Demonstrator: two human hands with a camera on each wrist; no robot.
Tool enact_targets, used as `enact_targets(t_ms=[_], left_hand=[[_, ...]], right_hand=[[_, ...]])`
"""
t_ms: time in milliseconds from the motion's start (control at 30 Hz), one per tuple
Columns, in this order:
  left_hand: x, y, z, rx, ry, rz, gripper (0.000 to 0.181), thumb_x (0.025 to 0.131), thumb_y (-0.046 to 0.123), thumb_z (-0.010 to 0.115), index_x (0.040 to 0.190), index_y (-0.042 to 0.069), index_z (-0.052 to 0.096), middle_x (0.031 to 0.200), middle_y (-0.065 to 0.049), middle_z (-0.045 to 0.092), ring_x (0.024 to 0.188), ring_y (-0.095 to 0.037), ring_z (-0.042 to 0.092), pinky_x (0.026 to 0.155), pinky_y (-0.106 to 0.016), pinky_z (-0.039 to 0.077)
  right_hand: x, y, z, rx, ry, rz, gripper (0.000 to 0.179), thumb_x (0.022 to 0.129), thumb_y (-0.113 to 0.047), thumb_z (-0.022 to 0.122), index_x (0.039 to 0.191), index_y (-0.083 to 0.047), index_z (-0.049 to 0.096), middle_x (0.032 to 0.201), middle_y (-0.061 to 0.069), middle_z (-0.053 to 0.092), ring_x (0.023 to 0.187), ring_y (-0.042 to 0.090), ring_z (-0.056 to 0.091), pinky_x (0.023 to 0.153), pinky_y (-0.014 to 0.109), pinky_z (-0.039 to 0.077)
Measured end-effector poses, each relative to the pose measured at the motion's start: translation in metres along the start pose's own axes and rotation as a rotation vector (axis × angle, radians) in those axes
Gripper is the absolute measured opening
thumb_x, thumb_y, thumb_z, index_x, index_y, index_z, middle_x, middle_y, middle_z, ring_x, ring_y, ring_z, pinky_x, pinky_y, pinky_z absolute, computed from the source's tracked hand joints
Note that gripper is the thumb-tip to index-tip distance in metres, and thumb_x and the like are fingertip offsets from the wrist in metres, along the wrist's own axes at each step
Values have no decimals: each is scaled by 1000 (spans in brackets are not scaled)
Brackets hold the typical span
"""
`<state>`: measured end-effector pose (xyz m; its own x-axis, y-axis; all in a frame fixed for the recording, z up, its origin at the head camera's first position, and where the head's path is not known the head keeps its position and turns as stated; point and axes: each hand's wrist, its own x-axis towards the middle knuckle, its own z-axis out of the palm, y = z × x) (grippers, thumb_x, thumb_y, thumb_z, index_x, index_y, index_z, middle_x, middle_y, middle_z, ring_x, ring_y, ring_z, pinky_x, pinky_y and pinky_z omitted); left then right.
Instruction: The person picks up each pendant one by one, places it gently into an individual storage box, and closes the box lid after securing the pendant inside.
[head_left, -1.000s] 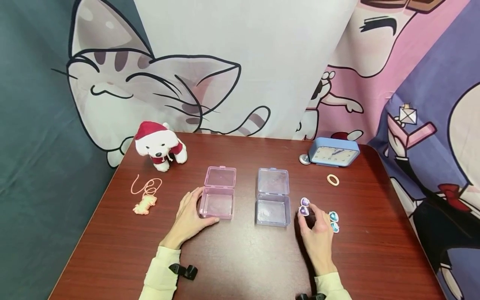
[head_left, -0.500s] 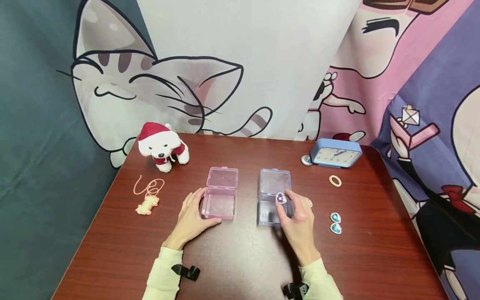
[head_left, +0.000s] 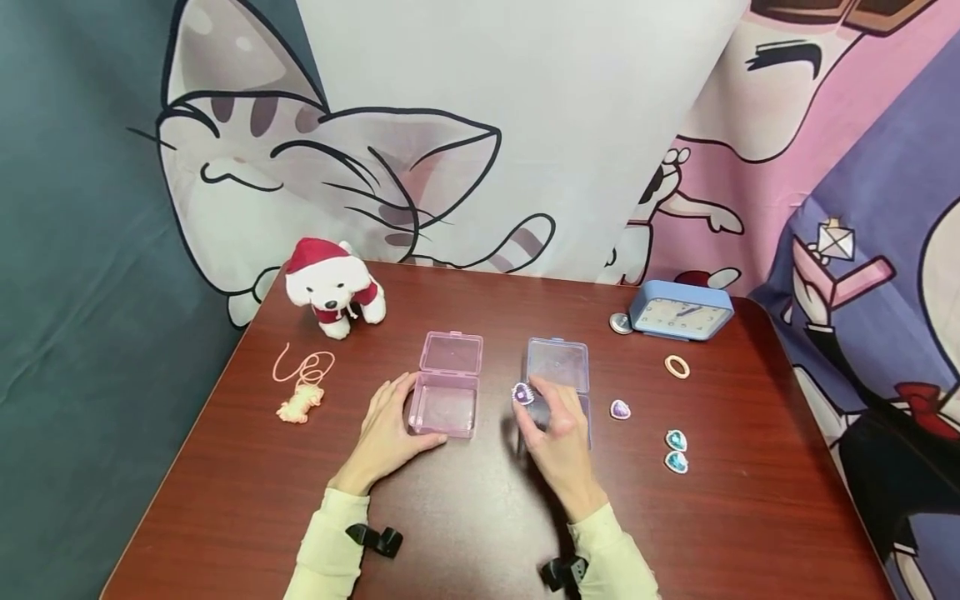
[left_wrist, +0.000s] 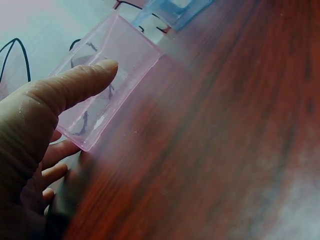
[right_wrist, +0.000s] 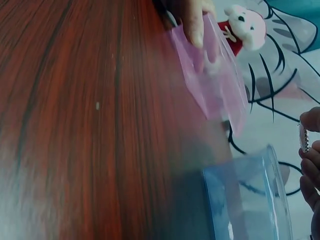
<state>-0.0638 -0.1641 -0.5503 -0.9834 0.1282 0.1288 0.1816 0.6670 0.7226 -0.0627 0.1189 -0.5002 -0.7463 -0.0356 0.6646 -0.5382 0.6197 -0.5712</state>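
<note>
My left hand (head_left: pixel 386 437) holds the left side of an open pink clear plastic box (head_left: pixel 444 408), thumb along its front wall and fingers at its far left side. In the left wrist view, the thumb lies against the pink box (left_wrist: pixel 115 75). Between thumb and fingertips, my right hand (head_left: pixel 558 442) pinches a purple heart-shaped gem (head_left: pixel 522 394) with a pale rim. It is over the left edge of an open blue clear plastic box (head_left: pixel 557 364), partly hiding that box. The right wrist view shows the gem (right_wrist: pixel 303 137) edge-on, above the blue box (right_wrist: pixel 245 195).
Right of the blue box lie another purple gem (head_left: pixel 620 409), two teal gems (head_left: pixel 677 440) and a cream ring (head_left: pixel 677 367). A blue clock (head_left: pixel 681 310) and a round silver piece (head_left: pixel 620 323) stand behind. At left are a plush dog (head_left: pixel 333 287) and a corded charm (head_left: pixel 300 403).
My right hand has carried the purple gem leftward from beside the other purple gem, across the blue box. My left hand has stayed on the pink box. The head view has shifted slightly.
</note>
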Motion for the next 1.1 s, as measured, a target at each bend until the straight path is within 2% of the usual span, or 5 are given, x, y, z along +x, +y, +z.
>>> enact_targets(t_ms=[200,600,867,1100], left_hand=[[-1,2,-1,6,-6,-30,107,69,48,96,158,15,45,160,-19,48,152,-49,31,119,-72,26],[0,2,0,22,-9,-39,106,71,52,94,158,14,46,161,-19,46,153,-49,30,115,-78,28],[-1,0,0,26,-3,-33,105,71,51,94,157,15,46,160,-19,47,153,-48,31,115,-77,29],[-1,-3,0,17,14,-25,104,72,49,94,157,16,46,160,-17,48,153,-46,32,115,-74,31]], right_hand=[[5,-12,17,34,-37,-28,41,79,-3,88,117,2,73,105,13,75,96,30,66,85,41,55],[8,-34,52,97,-155,-40,42,83,-8,88,120,2,72,109,11,74,100,26,65,86,40,58],[7,-38,77,93,-229,-38,38,85,-9,86,118,2,72,108,11,74,99,27,64,84,42,57],[7,-41,90,58,-269,-24,40,86,-13,86,121,0,72,108,10,73,100,25,64,86,41,57]])
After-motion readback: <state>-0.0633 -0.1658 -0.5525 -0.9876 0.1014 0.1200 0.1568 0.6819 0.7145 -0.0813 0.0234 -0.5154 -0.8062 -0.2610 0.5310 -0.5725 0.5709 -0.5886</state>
